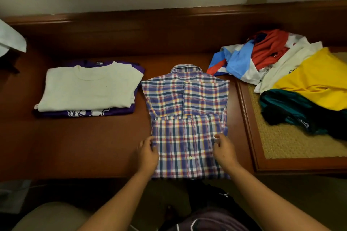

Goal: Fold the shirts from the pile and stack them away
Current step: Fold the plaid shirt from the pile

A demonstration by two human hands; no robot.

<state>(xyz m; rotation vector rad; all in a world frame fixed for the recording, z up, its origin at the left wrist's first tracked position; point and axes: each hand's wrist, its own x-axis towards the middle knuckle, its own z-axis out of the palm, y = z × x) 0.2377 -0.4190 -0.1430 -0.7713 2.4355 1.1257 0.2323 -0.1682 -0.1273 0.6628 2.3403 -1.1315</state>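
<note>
Hands: left hand [148,153] and right hand [223,148] pinch the plaid shirt's [187,99] folded hem.
Tip: lift both sides evenly toward the collar.

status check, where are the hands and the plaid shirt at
Left hand and right hand both pinch the plaid shirt at its folded-up lower half. Two folded shirts stacked left. Nothing blocking.
</note>
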